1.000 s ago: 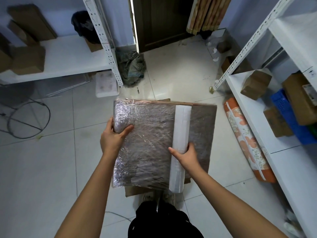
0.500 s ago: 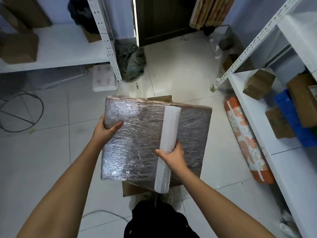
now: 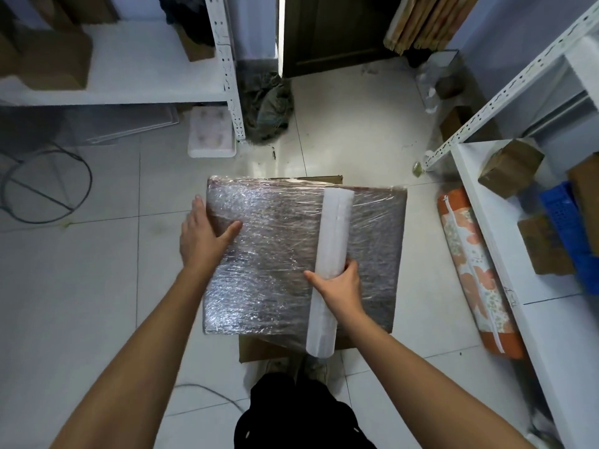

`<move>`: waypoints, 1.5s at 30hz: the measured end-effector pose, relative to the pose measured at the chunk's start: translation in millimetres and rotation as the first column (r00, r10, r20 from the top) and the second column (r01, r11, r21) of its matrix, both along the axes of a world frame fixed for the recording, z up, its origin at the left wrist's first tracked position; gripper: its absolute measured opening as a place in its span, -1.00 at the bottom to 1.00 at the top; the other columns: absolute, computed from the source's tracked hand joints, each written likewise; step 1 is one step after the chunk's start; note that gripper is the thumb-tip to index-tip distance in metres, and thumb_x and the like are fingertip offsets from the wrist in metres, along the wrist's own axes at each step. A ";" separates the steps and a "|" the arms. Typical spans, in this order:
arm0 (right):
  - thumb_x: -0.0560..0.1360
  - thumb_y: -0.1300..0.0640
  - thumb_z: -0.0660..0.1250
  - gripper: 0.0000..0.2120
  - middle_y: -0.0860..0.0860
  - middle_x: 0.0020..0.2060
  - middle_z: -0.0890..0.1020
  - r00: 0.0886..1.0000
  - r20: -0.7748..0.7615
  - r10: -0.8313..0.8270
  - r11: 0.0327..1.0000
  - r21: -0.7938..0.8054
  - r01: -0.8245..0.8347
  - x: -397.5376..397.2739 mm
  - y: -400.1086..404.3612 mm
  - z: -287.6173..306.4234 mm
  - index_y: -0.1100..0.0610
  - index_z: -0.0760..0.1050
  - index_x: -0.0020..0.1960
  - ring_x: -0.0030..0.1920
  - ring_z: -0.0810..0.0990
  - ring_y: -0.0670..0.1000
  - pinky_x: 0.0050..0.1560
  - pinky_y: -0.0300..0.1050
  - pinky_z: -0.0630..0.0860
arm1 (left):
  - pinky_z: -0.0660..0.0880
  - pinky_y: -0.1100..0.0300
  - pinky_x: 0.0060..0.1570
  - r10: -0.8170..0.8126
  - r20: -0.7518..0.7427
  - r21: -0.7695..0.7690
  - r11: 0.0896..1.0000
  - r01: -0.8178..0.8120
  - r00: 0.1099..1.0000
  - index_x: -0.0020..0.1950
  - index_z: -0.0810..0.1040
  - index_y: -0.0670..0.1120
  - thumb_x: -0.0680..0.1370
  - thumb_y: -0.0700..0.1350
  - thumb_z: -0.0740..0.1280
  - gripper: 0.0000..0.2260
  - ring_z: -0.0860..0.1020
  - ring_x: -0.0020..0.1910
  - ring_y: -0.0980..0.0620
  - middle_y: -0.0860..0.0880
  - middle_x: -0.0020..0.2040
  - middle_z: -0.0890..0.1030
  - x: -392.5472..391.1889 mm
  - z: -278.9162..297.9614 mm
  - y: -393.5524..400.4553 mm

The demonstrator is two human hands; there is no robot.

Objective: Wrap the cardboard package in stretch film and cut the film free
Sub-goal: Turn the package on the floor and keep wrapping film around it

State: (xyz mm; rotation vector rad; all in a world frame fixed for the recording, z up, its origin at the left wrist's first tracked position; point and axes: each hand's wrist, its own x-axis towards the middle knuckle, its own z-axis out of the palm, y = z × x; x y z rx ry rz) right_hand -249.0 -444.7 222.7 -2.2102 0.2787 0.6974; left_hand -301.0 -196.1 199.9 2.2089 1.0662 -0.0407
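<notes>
A flat cardboard package [image 3: 275,254] covered in shiny stretch film is held level in front of me, above the floor. My left hand [image 3: 202,234] grips its left edge, thumb on top and fingers underneath. A white roll of stretch film [image 3: 330,247] lies across the package's right part, running from far edge to near edge. My right hand [image 3: 340,286] is closed around the roll near its lower half. Film stretches from the roll over the package's top.
White metal shelves stand at the left [image 3: 129,76] and right [image 3: 505,241] with brown boxes on them. An orange patterned roll [image 3: 476,273] lies on the floor by the right shelf. A flat cardboard sheet [image 3: 262,348] and my feet are under the package.
The package and roll have shifted slightly as the hands work. My left hand has slid a little down the left edge. The roll stays across the right part.
</notes>
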 end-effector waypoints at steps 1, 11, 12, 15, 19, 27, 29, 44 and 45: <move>0.25 -0.09 0.57 -0.25 0.09 0.16 0.48 1.000 -0.002 0.002 1.000 -0.001 -0.002 0.9 1.5 0.4 0.13 0.23 0.24 0.15 0.50 0.13 0.12 0.04 0.48 | 0.15 -0.10 0.46 -0.087 0.030 0.265 0.961 0.076 0.996 0.56 0.03 -0.13 0.52 0.18 0.31 -0.23 0.17 0.49 -0.17 -0.18 0.52 0.18 -0.6 5.0 -17.8; 0.22 -0.05 0.59 -0.25 0.03 0.12 0.52 0.997 0.015 -0.074 0.987 0.143 0.071 -4.5 2.6 -10.2 0.05 0.28 0.27 0.13 0.53 0.08 0.15 0.12 0.52 | -0.07 -0.13 0.50 -0.551 -0.031 0.504 0.712 0.489 0.834 0.56 0.05 -0.06 0.64 0.15 -0.08 -0.48 0.13 0.52 -0.11 -0.13 0.55 0.14 -23.5 -55.0 -95.6; 0.22 -0.02 0.60 -0.31 0.03 0.08 0.55 0.995 0.028 -0.093 0.980 0.177 0.086 -5.0 2.4 -11.6 0.04 0.33 0.22 0.09 0.56 0.06 0.12 0.10 0.54 | -0.08 -0.13 0.50 -0.545 0.002 0.526 0.714 0.463 0.838 0.55 0.07 -0.07 0.64 0.13 -0.04 -0.48 0.15 0.51 -0.12 -0.12 0.54 0.16 -22.7 -60.1 -96.3; 0.23 0.07 0.61 -0.39 -0.02 0.00 0.57 0.992 0.035 -0.121 0.960 0.260 0.108 -6.6 -0.2 -11.2 0.02 0.35 0.14 0.02 0.58 -0.01 0.06 0.01 0.56 | -0.07 -0.14 0.50 -0.534 0.072 0.574 0.713 0.403 0.842 0.53 0.14 -0.11 0.62 0.11 0.02 -0.48 0.17 0.50 -0.14 -0.13 0.53 0.19 -21.1 -68.8 -97.5; 0.26 0.19 0.59 -0.32 -0.06 0.04 0.50 0.997 -0.012 -0.079 0.932 0.354 0.078 -5.6 -8.1 -3.8 -0.02 0.25 0.20 0.03 0.54 -0.09 0.02 -0.17 0.53 | -0.05 -0.16 0.49 -0.529 0.065 0.606 0.694 0.388 0.846 0.52 0.17 -0.12 0.64 0.12 -0.03 -0.49 0.16 0.51 -0.15 -0.14 0.54 0.15 -25.7 -75.5 -98.1; 0.33 0.27 0.53 -0.33 -0.14 0.00 0.47 0.940 -0.206 0.273 0.885 0.437 -0.162 23.8 -35.2 11.8 0.04 0.20 0.26 -0.05 0.50 -0.18 -0.18 -0.37 0.52 | 0.03 -0.18 0.47 -0.468 -0.035 0.640 0.668 0.379 0.883 0.54 0.07 -0.12 0.64 0.10 -0.04 -0.48 0.07 0.53 -0.11 -0.10 0.55 0.04 -24.3 -60.1 -109.6; 0.35 0.26 0.51 -0.33 -0.12 0.01 0.45 0.932 -0.202 0.300 0.871 0.457 -0.181 27.5 -38.2 15.3 0.00 0.14 0.23 -0.02 0.49 -0.16 -0.14 -0.35 0.51 | -0.04 -0.18 0.48 -0.433 -0.093 0.608 0.688 0.396 0.896 0.55 0.02 -0.12 0.65 0.09 -0.06 -0.48 0.06 0.53 -0.11 -0.10 0.55 0.04 -22.1 -51.7 -116.4; 0.30 0.20 0.56 -0.17 0.05 0.20 0.43 0.942 -0.211 0.263 0.895 0.417 -0.157 38.8 -69.7 10.2 0.13 0.14 0.40 0.15 0.47 0.04 0.18 -0.05 0.46 | -0.35 -0.07 0.44 -0.285 -0.311 0.443 0.800 0.404 0.907 0.52 -0.27 -0.02 0.59 0.16 -0.27 -0.46 -0.40 0.48 0.06 -0.02 0.53 -0.30 -29.1 -33.5 -139.7; 0.29 0.20 0.56 -0.16 0.03 0.19 0.42 0.939 -0.203 0.277 0.892 0.417 -0.173 39.5 -73.2 10.3 0.11 0.12 0.40 0.16 0.46 0.04 0.21 -0.03 0.46 | -0.34 -0.07 0.44 -0.294 -0.310 0.440 0.798 0.411 0.904 0.52 -0.28 -0.02 0.59 0.16 -0.28 -0.46 -0.40 0.48 0.06 -0.02 0.53 -0.31 -29.8 -34.6 -138.5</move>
